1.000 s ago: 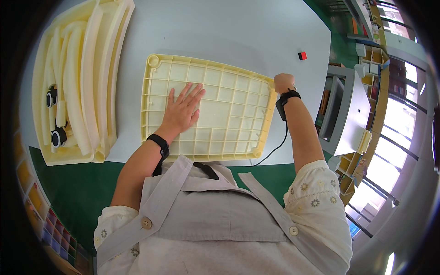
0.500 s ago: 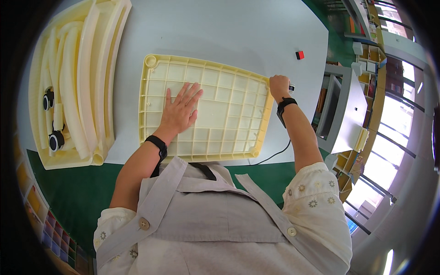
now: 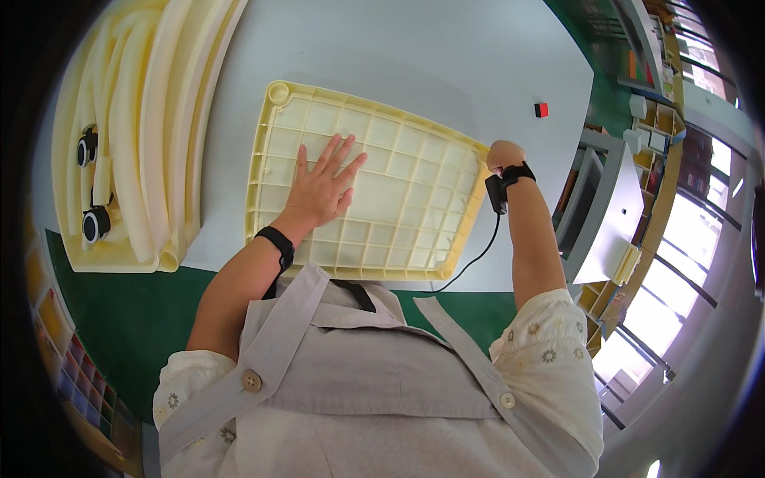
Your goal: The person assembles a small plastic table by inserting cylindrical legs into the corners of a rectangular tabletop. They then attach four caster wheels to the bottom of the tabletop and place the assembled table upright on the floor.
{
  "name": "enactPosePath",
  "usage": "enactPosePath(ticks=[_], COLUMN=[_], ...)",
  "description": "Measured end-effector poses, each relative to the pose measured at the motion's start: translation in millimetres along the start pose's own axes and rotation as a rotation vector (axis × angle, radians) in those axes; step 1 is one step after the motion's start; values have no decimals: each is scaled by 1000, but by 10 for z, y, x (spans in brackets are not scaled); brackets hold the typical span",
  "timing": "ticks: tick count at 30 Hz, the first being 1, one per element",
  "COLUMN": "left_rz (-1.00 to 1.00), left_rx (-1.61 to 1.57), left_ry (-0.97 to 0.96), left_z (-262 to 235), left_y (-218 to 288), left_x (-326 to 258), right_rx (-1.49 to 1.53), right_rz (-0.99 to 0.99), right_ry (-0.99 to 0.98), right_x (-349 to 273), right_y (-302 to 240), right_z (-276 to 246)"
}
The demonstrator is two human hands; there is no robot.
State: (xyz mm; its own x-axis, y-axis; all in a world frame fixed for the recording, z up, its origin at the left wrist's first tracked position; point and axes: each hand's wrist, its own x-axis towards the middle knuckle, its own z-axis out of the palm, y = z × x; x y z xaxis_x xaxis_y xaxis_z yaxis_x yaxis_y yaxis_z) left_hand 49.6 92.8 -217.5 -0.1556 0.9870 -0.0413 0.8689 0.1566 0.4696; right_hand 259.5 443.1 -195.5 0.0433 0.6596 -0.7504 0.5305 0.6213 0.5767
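We see a pale grey table [image 3: 446, 56] with a green floor showing past its near edge. Directly on it lies a cream plastic grid panel [image 3: 398, 199], ribbed side up, flat, near the table's front edge. To the left we see a cream tray [image 3: 111, 259] holding long curved cream plastic pieces [image 3: 151, 119] and two black caster wheels [image 3: 89, 187], its left part hanging past the table edge. A small red and black block [image 3: 541, 110] sits far right, well apart from the panel. A black cable [image 3: 478, 259] runs over the table just beside the panel's right corner.
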Motion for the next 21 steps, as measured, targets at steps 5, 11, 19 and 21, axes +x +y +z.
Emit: enactPosePath(ticks=[5, 11, 19, 21], left_rz=[-4, 6, 4, -13], left_rx=[-8, 5, 2, -3], left_ry=[14, 21, 18, 10], left_z=[-35, 11, 26, 63], left_y=[6, -16, -15, -22], left_x=[-1, 8, -5, -1], right_rx=[-49, -49, -311, -49], right_rz=[43, 15, -168, -87], right_ry=[-254, 270, 562, 290], right_x=[36, -130, -188, -180], right_y=[-27, -112, -45, 45], right_z=[-143, 102, 316, 134])
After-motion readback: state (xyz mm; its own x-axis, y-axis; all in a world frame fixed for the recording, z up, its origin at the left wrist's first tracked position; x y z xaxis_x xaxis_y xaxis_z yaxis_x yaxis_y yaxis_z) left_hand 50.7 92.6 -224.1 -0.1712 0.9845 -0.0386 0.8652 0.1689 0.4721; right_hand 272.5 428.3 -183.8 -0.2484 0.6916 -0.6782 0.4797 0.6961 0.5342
